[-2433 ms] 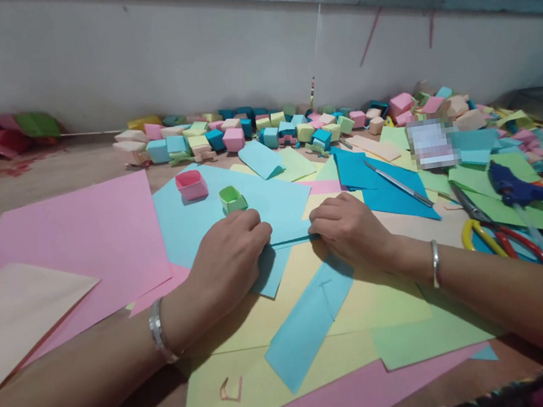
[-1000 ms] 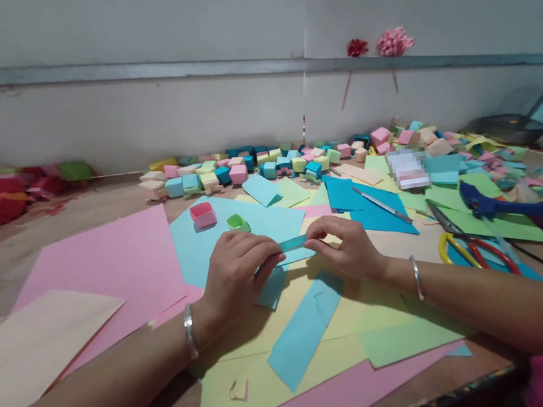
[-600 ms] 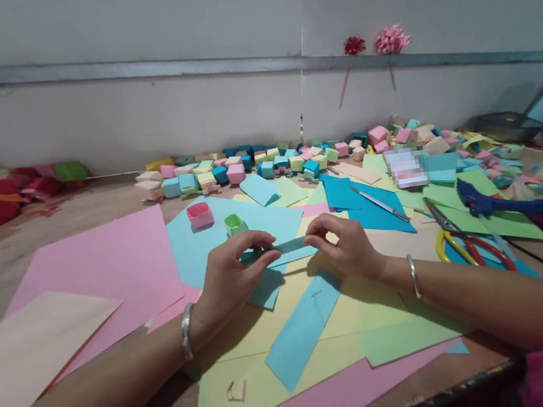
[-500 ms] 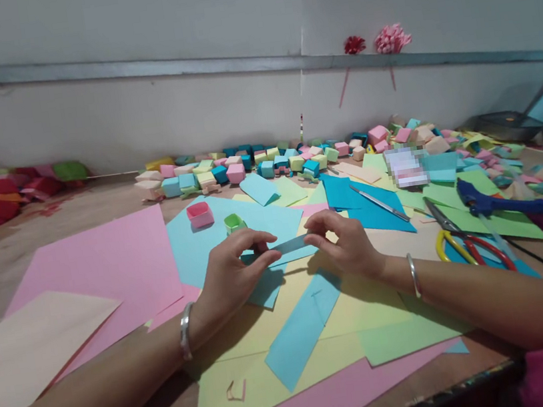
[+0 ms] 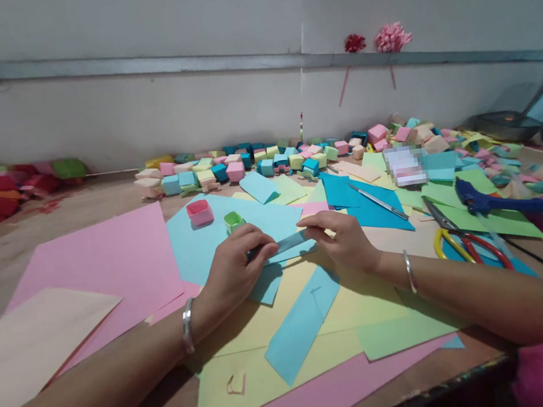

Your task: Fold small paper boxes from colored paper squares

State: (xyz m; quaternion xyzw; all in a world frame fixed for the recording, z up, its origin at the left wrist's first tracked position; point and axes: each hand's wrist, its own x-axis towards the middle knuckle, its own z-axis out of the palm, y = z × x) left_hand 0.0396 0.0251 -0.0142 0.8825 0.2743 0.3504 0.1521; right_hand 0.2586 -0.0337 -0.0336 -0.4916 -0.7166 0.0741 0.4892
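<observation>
A narrow folded strip of light blue paper [image 5: 285, 245] is held between both hands just above the table. My left hand [image 5: 236, 266] pinches its left end with fingers closed. My right hand [image 5: 340, 238] pinches its right end. Both wrists wear silver bangles. Under the hands lie a light blue sheet [image 5: 196, 241], yellow sheets [image 5: 254, 367] and a loose blue rectangle [image 5: 298, 324]. A small pink paper box [image 5: 200, 211] and a small green paper box [image 5: 233, 221] stand just beyond my left hand.
Large pink sheets [image 5: 102, 261] and a peach sheet [image 5: 23, 346] lie at the left. Several small coloured paper boxes [image 5: 265, 157] line the wall. Scissors with red and yellow handles [image 5: 458, 238], a blue glue gun [image 5: 494, 202] and a metal blade [image 5: 378, 200] lie at the right.
The hands lifted off the table, where they pressed the blue paper flat, and now hold the narrow strip up between them. The fingers shifted slightly along the strip.
</observation>
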